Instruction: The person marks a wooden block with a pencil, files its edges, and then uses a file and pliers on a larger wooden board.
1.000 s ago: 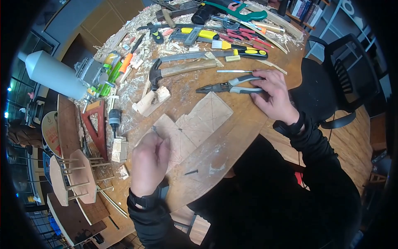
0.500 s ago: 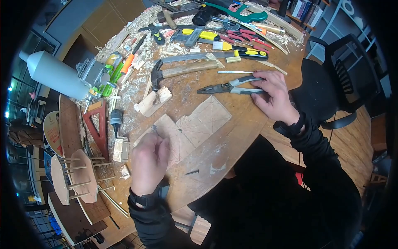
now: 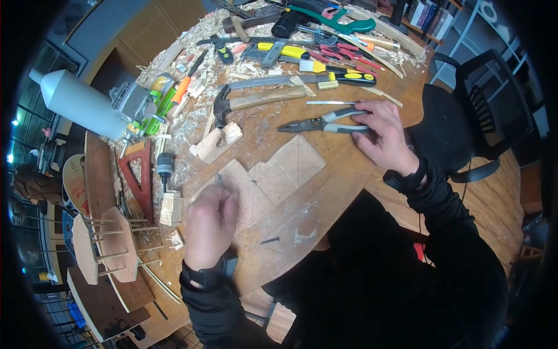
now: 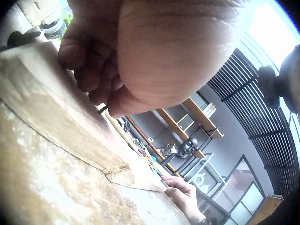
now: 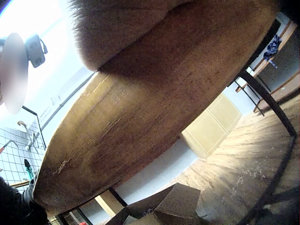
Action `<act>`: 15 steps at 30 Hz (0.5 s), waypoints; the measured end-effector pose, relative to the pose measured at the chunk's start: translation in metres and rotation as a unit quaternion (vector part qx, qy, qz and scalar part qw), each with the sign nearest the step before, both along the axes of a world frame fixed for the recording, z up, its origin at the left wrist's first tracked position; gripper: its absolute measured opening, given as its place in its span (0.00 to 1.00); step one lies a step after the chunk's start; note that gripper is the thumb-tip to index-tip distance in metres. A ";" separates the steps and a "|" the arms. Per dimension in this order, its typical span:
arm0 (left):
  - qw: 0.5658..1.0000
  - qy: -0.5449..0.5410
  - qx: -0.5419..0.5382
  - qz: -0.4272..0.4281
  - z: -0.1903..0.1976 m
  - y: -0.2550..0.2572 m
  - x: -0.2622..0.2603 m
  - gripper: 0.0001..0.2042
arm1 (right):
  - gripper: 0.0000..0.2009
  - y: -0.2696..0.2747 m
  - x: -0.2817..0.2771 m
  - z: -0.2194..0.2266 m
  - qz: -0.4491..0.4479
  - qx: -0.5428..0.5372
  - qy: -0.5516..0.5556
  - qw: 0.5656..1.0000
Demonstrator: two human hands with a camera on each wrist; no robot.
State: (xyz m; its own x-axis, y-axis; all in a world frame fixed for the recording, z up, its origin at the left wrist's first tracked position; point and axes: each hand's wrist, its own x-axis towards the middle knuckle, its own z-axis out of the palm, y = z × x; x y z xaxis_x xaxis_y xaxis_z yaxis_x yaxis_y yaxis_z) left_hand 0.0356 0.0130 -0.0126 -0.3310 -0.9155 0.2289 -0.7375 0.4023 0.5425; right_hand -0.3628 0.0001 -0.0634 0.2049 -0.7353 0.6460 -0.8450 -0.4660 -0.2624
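In the head view, my left hand (image 3: 209,224) is over the left end of a flat wooden board (image 3: 285,168) marked with pencil lines. Its thumb and fingers pinch a small dark screw (image 4: 103,108), whose threaded end shows at the board's face in the left wrist view. The pliers (image 3: 314,124) lie beyond the board, jaws toward the left. My right hand (image 3: 383,136) rests relaxed at their grey handles, fingertips touching them. Another dark screw (image 3: 269,240) lies on the table near its front edge. In the right wrist view the table edge hides the fingers.
A claw hammer (image 3: 261,98), a chipped wood block (image 3: 218,142) and a screwdriver bit holder (image 3: 165,166) lie around the board. A red triangle (image 3: 139,180) and a slatted wooden model (image 3: 107,244) are at left. Tools and shavings cover the far side.
The head view has shifted slightly, so the objects at left appear a little further right. Both hands have kept their places and their holds.
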 end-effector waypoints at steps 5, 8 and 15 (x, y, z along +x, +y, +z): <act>0.997 0.027 0.060 0.028 0.008 0.001 -0.004 0.06 | 0.14 0.000 0.001 0.001 -0.002 0.001 0.000 1.000; 0.998 0.032 0.056 0.022 0.005 0.000 -0.002 0.06 | 0.14 0.000 0.001 0.000 -0.001 -0.002 0.004 1.000; 0.999 0.025 0.041 0.026 0.008 0.001 -0.004 0.06 | 0.14 0.001 0.001 0.001 -0.001 0.002 0.009 1.000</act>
